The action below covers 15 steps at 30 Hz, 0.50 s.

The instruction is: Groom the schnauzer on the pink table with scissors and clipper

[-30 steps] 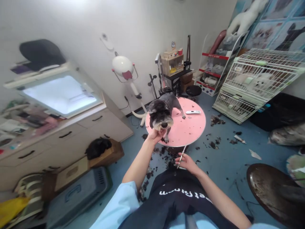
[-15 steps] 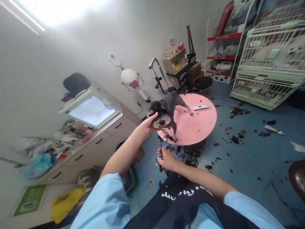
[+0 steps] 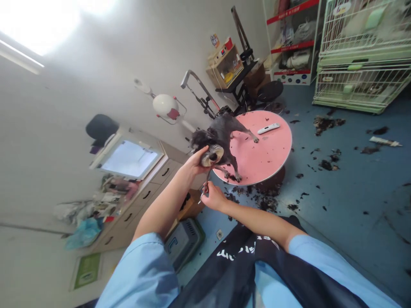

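A small grey dog (image 3: 221,137) stands at the near left edge of a round pink table (image 3: 269,149). My left hand (image 3: 195,160) is closed around the dog's muzzle, holding its head. Just below the muzzle my right hand (image 3: 212,197) grips a pair of scissors (image 3: 205,185), blades pointing up at the dog's beard. A white clipper (image 3: 269,128) lies on the far side of the table.
Clumps of cut dark hair (image 3: 326,123) litter the blue floor around the table. White wire cages (image 3: 362,55) stand at the right, a red shelf rack (image 3: 292,47) behind. A cabinet with drawers (image 3: 141,192) and a grey pet carrier (image 3: 183,241) sit at left. A grooming arm (image 3: 195,83) rises behind the dog.
My head has tilted, so the room appears rotated. My left hand shifted from under the dog's chin to around its muzzle. My right hand raised the scissors up towards the beard.
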Each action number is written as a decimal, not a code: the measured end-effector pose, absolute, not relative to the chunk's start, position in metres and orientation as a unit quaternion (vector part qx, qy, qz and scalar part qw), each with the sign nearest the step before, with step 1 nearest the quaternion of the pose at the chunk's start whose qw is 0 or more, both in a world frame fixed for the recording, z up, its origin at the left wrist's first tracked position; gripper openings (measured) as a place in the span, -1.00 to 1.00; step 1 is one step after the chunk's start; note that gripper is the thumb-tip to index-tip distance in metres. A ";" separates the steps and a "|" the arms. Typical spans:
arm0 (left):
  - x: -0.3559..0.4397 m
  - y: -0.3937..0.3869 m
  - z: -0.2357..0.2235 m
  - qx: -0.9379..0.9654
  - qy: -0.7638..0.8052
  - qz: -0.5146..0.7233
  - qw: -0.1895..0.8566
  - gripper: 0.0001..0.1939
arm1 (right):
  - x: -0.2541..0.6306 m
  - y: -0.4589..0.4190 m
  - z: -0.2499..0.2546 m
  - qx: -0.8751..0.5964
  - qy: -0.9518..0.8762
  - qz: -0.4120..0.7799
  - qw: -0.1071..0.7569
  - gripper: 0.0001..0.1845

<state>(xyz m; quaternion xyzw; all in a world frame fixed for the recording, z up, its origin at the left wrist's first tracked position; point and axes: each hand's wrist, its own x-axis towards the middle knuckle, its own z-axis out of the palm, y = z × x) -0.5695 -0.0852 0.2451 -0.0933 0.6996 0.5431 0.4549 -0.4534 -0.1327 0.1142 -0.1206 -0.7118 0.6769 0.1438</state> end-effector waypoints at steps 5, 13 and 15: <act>-0.565 -0.082 0.248 -0.103 0.703 0.543 0.447 -0.67 | -0.463 -0.129 0.112 -0.134 -0.705 0.679 0.152 -0.61; -0.562 -0.076 0.246 -0.108 0.706 0.549 0.433 -0.65 | -0.464 -0.126 0.106 -0.134 -0.697 0.685 0.163 -0.61; -0.560 -0.074 0.246 -0.114 0.703 0.555 0.429 -0.63 | -0.464 -0.122 0.106 -0.139 -0.701 0.681 0.162 -0.61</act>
